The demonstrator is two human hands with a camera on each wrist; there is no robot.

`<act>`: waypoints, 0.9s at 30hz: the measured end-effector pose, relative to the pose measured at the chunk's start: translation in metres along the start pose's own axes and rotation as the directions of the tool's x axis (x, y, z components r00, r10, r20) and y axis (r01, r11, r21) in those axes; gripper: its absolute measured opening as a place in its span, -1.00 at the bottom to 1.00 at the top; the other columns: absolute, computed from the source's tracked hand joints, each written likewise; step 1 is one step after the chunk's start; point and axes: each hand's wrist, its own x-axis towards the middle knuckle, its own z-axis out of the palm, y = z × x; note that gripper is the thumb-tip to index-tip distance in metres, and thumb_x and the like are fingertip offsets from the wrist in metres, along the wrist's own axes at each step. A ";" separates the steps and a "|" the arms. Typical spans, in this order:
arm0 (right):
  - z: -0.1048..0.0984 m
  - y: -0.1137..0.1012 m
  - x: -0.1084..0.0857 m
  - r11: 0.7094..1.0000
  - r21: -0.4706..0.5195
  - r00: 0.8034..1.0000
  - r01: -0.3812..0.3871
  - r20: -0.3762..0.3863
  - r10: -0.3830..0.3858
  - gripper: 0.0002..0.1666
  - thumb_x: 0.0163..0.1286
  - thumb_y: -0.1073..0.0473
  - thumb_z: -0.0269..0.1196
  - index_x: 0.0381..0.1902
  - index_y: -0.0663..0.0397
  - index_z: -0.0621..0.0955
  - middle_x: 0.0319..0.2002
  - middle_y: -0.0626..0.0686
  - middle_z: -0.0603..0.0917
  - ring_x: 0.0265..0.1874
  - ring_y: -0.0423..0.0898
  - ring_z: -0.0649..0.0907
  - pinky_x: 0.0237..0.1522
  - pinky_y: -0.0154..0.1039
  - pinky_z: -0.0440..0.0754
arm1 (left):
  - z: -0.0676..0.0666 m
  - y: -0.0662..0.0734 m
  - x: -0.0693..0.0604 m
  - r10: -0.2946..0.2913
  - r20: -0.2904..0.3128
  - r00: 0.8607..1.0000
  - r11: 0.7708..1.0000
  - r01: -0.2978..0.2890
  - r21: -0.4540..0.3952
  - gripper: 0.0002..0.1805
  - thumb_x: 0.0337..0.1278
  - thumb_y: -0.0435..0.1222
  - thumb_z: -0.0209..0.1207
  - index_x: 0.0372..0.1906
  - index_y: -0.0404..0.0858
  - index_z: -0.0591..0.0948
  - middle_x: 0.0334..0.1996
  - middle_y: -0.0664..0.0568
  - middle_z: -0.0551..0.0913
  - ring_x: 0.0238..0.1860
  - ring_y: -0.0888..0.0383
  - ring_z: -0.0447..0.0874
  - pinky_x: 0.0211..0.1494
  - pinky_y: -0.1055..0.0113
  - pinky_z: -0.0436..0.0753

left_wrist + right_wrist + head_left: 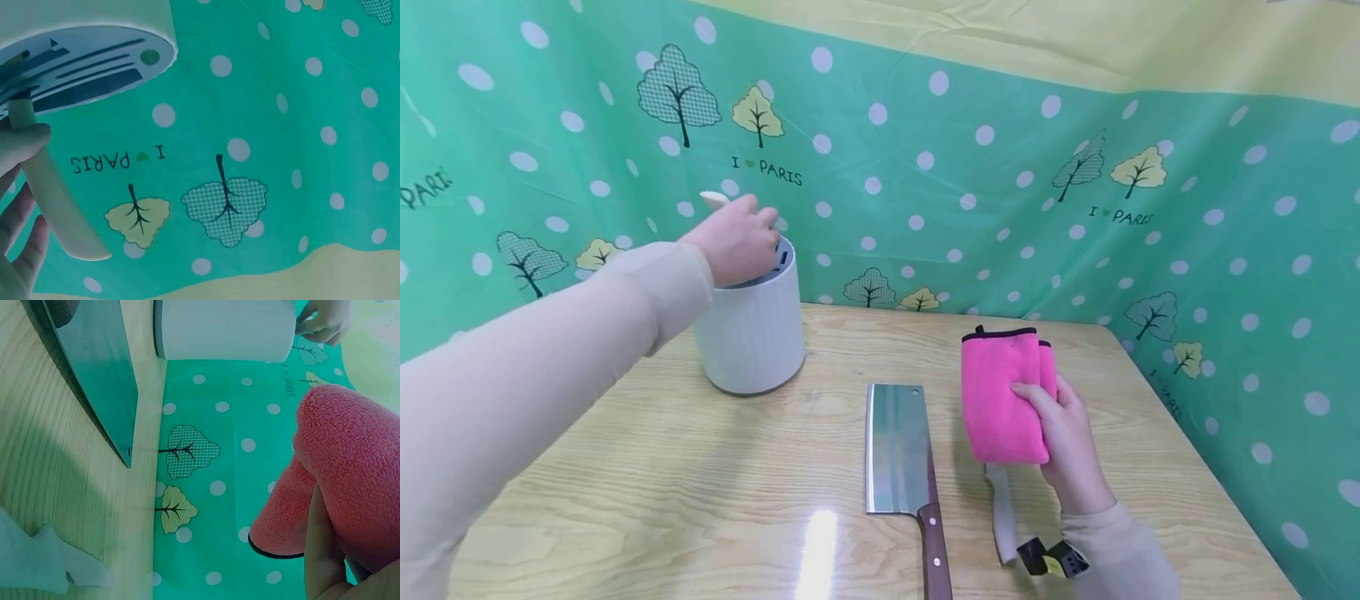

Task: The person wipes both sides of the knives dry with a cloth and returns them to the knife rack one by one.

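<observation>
My left hand (737, 242) is over the top of a white, ribbed knife block (751, 333) at the back left. Its thumb and fingers hold the pale handle (59, 200) of a knife standing in a slot; the blade is hidden inside. On the right, my right hand (1069, 442) grips a folded pink fleecy cloth (1003, 400) with black edging, thumb on the front, held above the table. Below the cloth lies a light-handled knife (1002, 517), its far end covered from the head view. A cleaver (898, 450) with a brown riveted handle lies left of the cloth.
The items stand and lie on a light wood-grain table (647, 475). Behind it and along its right side hangs a green dotted curtain (917, 192) with printed trees. A small black cube-like device (1052, 558) is at my right wrist.
</observation>
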 end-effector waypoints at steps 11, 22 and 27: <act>0.001 0.002 0.000 1.000 -0.001 1.000 -0.014 -0.001 0.014 -0.51 0.48 0.09 0.16 0.31 -0.07 0.35 -0.12 -0.20 0.62 -0.18 -0.25 0.67 -0.12 -0.31 0.68 | 0.008 0.006 0.003 0.009 -0.100 0.995 1.000 -0.008 0.011 -0.88 -0.01 -0.44 0.39 -0.36 -0.19 0.70 -0.33 -0.02 0.68 -0.31 0.02 0.41 -0.29 0.24 0.42; 0.001 0.004 0.000 1.000 -0.006 1.000 -0.021 -0.002 0.021 -0.47 0.48 0.08 0.16 0.34 -0.07 0.33 -0.09 -0.19 0.60 -0.16 -0.25 0.67 -0.12 -0.31 0.68 | 0.011 0.002 -0.003 0.003 -0.070 0.998 1.000 -0.002 0.020 -0.79 0.00 -0.40 0.40 -0.22 -0.16 0.68 -0.22 -0.06 0.67 -0.27 -0.01 0.43 -0.25 0.20 0.45; 0.001 0.003 0.000 1.000 0.002 1.000 -0.016 0.000 0.016 -0.51 0.48 0.10 0.16 0.31 -0.06 0.35 -0.11 -0.20 0.61 -0.18 -0.25 0.67 -0.12 -0.32 0.68 | 0.010 0.000 -0.005 -0.002 -0.063 0.998 1.000 0.002 -0.002 -0.76 -0.01 -0.39 0.40 -0.19 -0.14 0.66 -0.22 -0.06 0.66 -0.28 -0.02 0.41 -0.23 0.19 0.44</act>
